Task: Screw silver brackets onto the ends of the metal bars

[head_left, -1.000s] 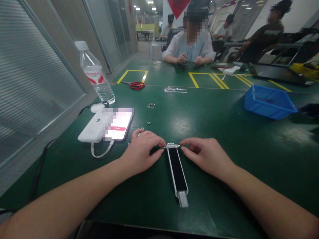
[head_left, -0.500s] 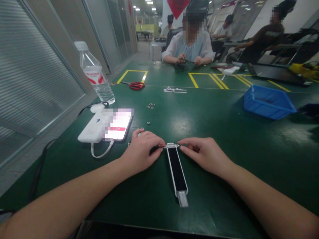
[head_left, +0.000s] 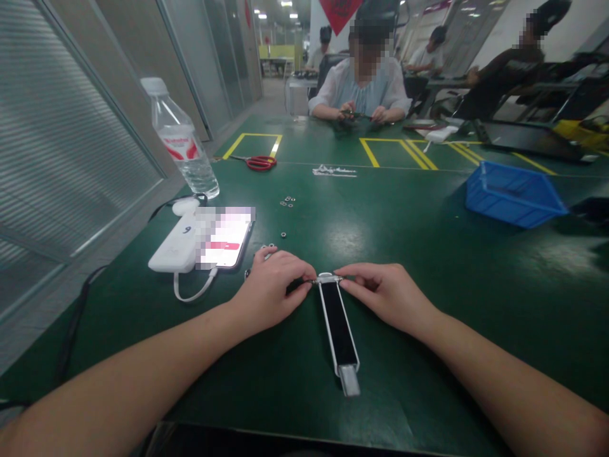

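Observation:
A long narrow white-framed device with a black face (head_left: 339,327) lies on the green table. A pale flat tab (head_left: 350,381) sticks out of its near end. Across its far end runs a thin metal rod (head_left: 328,278). My left hand (head_left: 278,282) pinches the rod's left end between thumb and forefinger. At the rod's right end, the thumb and forefinger of my right hand (head_left: 387,292) are closed in a pinch; the fingertips cover what lies between them. A few small metal rings (head_left: 271,245) show just behind my left hand, partly hidden by it.
Left of my hands lie a white power bank (head_left: 174,244) and a lit phone (head_left: 226,238), with a water bottle (head_left: 183,146) behind. Farther back are small nuts (head_left: 288,202), red-handled scissors (head_left: 261,163) and thin white strips (head_left: 334,171). A blue bin (head_left: 516,197) stands right. Another person (head_left: 361,89) sits opposite.
My right hand has shifted slightly left along the rod's end. My left hand and the device stay in place.

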`<state>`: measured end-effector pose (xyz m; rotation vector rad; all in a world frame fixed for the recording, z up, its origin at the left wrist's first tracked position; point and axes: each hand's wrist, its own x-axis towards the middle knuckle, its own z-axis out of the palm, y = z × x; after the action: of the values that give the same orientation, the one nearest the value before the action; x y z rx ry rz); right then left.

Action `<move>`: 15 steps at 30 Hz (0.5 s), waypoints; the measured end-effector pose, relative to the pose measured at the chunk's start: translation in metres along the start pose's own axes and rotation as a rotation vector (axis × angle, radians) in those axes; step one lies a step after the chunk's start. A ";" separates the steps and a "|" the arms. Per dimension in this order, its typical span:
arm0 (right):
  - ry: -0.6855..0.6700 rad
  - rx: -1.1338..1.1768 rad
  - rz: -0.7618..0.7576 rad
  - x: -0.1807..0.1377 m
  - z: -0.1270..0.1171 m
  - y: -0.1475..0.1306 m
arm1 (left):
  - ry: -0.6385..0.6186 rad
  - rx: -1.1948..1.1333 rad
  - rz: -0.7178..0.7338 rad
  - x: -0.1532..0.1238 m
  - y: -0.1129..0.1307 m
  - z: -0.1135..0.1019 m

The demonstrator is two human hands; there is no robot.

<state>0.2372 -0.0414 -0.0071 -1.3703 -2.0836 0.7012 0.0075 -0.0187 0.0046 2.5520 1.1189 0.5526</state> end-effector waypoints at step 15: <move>-0.036 -0.005 0.025 -0.001 -0.004 -0.006 | -0.008 -0.004 -0.001 0.000 0.001 -0.002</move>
<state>0.2361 -0.0439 -0.0007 -1.3982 -2.1011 0.7370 0.0080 -0.0191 0.0067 2.5485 1.1148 0.5432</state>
